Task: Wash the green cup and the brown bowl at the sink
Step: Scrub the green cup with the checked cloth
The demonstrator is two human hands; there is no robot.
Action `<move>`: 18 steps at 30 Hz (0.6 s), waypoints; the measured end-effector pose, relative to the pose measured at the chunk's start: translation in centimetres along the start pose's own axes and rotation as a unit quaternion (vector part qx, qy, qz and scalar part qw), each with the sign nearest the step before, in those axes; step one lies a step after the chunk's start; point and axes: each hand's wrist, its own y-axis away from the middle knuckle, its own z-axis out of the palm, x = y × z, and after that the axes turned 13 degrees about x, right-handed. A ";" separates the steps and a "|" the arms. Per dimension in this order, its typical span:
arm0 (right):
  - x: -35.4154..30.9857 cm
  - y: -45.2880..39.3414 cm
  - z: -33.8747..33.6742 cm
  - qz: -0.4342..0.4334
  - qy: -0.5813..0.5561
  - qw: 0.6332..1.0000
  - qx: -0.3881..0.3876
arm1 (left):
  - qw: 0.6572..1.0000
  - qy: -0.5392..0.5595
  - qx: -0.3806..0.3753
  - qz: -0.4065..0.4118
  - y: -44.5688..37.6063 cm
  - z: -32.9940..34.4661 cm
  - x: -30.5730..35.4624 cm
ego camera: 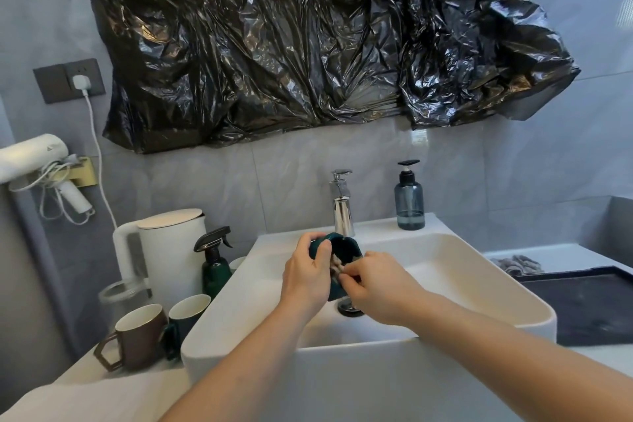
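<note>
Over the white sink [445,271] my left hand [306,274] grips a dark green cup [346,247], tilted on its side just below the chrome tap [342,205]. My right hand [376,284] pinches a small beige cloth or sponge [336,267] against the cup's mouth. No water is visibly running. A brown cup [140,336] with an angular handle and a second green cup [186,315] stand on the counter left of the sink. No brown bowl is in view.
A white kettle [171,250] and a dark green spray bottle [215,264] stand at the back left. A blue soap dispenser [409,202] sits on the sink's rear ledge. A dark tray [589,305] and a grey rag [517,264] lie on the right. Black plastic covers the wall above.
</note>
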 end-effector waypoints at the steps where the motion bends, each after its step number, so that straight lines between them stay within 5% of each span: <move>1: 0.0 0.0 0.1 -0.022 -0.008 1.000 0.004 | 1.000 0.012 0.012 -0.007 -0.1 0.0 0.1; 6: 0.1 0.0 0.6 -0.076 -0.038 0.996 0.013 | 0.998 0.049 0.017 -0.032 -0.2 -0.1 0.3; 12: -0.2 0.0 0.5 -0.043 -0.028 0.998 -0.021 | 0.999 0.036 -0.019 -0.012 0.2 0.0 0.4; 18: 0.0 0.0 0.0 -0.041 -0.054 0.997 -0.048 | 0.998 0.049 0.025 -0.032 -0.2 -0.2 0.4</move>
